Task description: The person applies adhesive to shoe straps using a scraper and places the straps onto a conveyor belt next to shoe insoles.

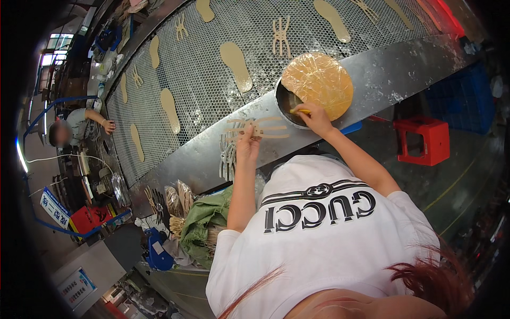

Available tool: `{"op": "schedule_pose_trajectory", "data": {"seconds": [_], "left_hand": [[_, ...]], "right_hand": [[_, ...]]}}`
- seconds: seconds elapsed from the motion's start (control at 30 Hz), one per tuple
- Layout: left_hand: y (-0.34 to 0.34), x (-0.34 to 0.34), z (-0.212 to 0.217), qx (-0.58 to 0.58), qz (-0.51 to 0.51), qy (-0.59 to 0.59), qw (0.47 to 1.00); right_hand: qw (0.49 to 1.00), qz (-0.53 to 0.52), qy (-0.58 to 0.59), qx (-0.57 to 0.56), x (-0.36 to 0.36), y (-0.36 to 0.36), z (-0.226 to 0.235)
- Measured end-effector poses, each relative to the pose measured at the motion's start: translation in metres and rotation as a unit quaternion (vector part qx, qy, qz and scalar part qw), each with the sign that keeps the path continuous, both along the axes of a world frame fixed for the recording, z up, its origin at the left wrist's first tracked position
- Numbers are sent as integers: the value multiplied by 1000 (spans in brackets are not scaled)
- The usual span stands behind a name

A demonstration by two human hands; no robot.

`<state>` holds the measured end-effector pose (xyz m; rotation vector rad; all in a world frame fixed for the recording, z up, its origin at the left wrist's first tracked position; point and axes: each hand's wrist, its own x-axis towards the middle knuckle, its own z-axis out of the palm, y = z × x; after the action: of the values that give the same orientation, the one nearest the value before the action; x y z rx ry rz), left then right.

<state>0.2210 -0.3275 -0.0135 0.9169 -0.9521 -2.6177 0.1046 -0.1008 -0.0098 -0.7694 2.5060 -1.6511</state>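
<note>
Near the machine's front edge, my left hand (247, 144) is closed on a beige strappy sandal upper (272, 127), its narrow straps fanning out to both sides. More strap pieces (228, 157) hang over the metal edge beside that hand; whether it also holds them I cannot tell. My right hand (317, 120) pinches a yellow-handled brush (302, 111) at the rim of a dark round pot (283, 102). The brush's far end is inside the pot and hard to make out. A round yellow-orange cover wrapped in clear film (319, 82) lies over most of the pot.
Beige insoles (235, 66) and strap pieces (281, 36) lie spread over the mesh conveyor (202, 85). A co-worker's hand (109, 126) rests at its left end. A red stool (422, 141) stands to the right; a green sack (204, 218) and bundled straps are at lower left.
</note>
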Motion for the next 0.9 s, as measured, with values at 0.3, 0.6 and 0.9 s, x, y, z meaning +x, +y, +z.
{"op": "schedule_pose_trajectory", "data": {"seconds": [0.3,0.6,0.9], "left_hand": [[20,-1,-24,165,92,-122,974],[12,1,-22,131,93,-104,981],[-9,-7,-12,176,160,-52,970]], "right_hand": [[983,-52,-149,-89,9,-19,24],[987,-10,-118,-108,16,-33,17],[999,-8,-31,7,14,-27,11]]}}
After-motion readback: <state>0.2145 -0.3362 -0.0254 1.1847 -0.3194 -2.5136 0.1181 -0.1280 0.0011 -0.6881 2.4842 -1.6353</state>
